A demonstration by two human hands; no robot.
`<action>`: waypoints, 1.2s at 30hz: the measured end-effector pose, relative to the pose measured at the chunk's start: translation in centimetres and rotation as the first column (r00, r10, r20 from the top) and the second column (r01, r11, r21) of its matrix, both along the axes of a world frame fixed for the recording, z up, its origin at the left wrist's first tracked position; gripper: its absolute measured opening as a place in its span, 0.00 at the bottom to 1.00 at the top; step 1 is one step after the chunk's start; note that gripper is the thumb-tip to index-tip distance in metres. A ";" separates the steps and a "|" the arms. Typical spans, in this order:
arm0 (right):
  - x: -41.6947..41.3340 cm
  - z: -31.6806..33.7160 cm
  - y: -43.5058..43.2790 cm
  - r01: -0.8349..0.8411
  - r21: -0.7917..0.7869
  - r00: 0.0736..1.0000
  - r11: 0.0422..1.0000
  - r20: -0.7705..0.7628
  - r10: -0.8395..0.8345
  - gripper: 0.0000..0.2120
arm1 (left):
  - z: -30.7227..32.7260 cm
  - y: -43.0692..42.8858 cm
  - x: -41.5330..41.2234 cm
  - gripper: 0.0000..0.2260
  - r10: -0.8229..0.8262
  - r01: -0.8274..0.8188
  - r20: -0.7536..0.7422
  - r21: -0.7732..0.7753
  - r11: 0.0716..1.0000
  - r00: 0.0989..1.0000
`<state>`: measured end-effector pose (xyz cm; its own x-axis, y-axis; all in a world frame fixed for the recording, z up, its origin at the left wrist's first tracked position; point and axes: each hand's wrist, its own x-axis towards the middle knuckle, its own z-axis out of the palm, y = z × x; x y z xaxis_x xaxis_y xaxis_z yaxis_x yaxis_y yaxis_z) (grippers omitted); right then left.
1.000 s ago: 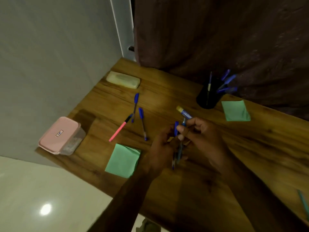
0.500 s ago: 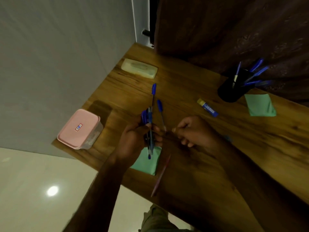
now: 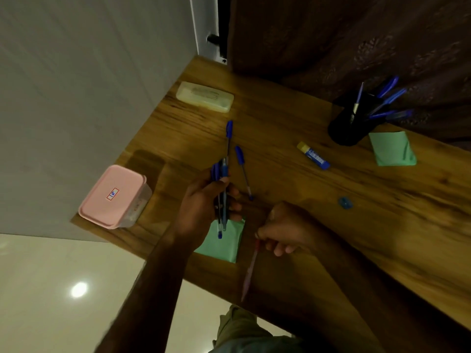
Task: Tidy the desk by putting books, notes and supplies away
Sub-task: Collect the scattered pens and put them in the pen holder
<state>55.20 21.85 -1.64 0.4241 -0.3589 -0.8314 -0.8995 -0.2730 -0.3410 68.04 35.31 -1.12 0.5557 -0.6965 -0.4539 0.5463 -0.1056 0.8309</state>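
Note:
My left hand (image 3: 204, 207) is shut on a bunch of blue pens (image 3: 221, 200), held upright over a green note pad (image 3: 224, 244) at the desk's near edge. My right hand (image 3: 288, 229) pinches a pink pen (image 3: 251, 268) that points down toward me. Two more blue pens lie on the wood: one (image 3: 228, 135) just beyond my left hand, another (image 3: 243, 171) to its right. A blue glue stick (image 3: 313, 156) lies further right. The black pen holder (image 3: 350, 126) with several blue pens stands at the back right.
A pink lidded box (image 3: 112, 197) sits on the desk's left corner, and a pale case (image 3: 205, 96) lies near the far left edge. A second green note pad (image 3: 392, 149) is beside the holder. A small blue sharpener (image 3: 345, 202) rests mid-desk. A dark curtain hangs behind.
The glue stick left my right hand and lies on the desk. My left hand moved left with the blue pens. My right hand picked the pink pen up off the desk.

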 end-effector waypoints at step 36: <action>5.2 3.6 -3.5 0.243 0.069 0.824 0.968 0.511 -0.243 0.12 | -0.1 -1.1 -1.1 0.09 -0.235 0.236 -0.050 0.021 0.971 0.971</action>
